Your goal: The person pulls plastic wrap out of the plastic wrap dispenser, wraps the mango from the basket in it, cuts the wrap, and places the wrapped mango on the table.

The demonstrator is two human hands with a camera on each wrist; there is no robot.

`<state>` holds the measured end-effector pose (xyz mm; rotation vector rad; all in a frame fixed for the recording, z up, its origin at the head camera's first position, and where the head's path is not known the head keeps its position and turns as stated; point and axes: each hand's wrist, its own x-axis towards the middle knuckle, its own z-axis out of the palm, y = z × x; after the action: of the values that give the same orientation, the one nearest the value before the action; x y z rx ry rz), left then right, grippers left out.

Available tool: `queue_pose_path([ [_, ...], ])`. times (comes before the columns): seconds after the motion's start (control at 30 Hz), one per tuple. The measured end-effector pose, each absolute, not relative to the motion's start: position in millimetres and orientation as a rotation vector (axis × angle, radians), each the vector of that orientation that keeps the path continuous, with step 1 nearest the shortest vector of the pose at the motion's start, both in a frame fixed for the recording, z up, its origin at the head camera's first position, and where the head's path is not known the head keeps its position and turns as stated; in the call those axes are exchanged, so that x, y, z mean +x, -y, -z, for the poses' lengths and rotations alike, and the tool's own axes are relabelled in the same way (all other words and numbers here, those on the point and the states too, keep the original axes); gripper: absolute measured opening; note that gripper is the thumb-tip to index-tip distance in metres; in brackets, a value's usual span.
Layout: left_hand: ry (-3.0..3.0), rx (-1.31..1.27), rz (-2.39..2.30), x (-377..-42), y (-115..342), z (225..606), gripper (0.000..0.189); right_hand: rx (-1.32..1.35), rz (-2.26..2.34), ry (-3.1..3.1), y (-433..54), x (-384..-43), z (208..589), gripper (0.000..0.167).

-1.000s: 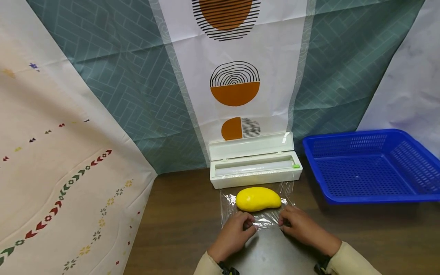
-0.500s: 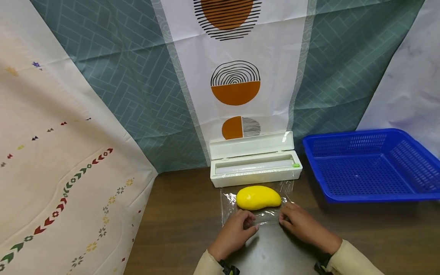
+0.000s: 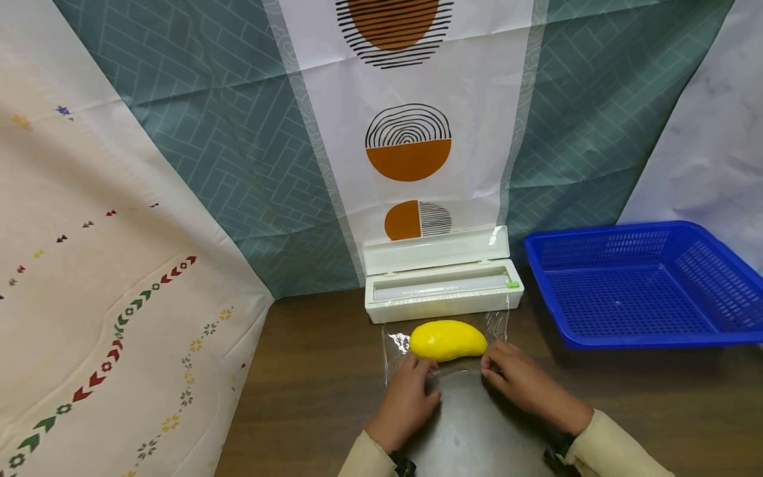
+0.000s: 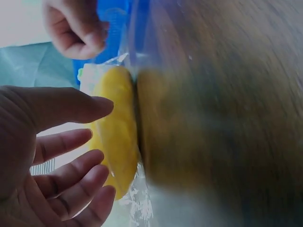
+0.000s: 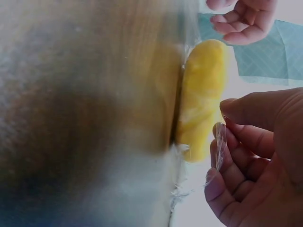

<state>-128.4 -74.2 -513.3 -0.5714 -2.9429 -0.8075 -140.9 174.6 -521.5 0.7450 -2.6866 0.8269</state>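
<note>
A smooth yellow mango (image 3: 448, 340) lies on a sheet of clear cling film (image 3: 393, 361), which runs out from the front of a white dispenser box (image 3: 444, 306). In the right wrist view, my right hand (image 5: 255, 151) pinches a gathered edge of the film between thumb and fingers, beside the mango's right end. My left hand (image 3: 406, 401) is at the mango's near left side. The left wrist view shows this left hand (image 4: 61, 156) with thumb and fingers apart, nothing visibly held. Film partly covers the mango's near side.
The dispenser's lid (image 3: 438, 250) stands raised, with a film roll (image 3: 441, 289) inside. To the right sits a blue plastic basket (image 3: 644, 341). A shiny grey metal surface (image 3: 477, 430) lies under the hands on the brown wooden table (image 3: 310, 384).
Both hands have moved slightly forward towards the mango. The film's near edge has come up with them, close to the fruit. The left fingers have loosened and spread.
</note>
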Motion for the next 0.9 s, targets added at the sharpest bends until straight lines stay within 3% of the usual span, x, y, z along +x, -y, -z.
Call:
queue_pose_path([
  [0.27, 2.896, -0.471, 0.610, -135, 80, 522, 0.029, 0.744, -0.840, 2.670, -174, -145, 517, 0.024],
  [0.53, 2.868, -0.443, 0.505, -140, 91, 524, 0.011, 0.733, -0.836, 2.721, -176, -147, 511, 0.020],
  [0.9, 2.831, -0.355, 0.573, -144, 95, 513, 0.009, 0.786, -0.785, 2.632, -176, -152, 511, 0.021],
])
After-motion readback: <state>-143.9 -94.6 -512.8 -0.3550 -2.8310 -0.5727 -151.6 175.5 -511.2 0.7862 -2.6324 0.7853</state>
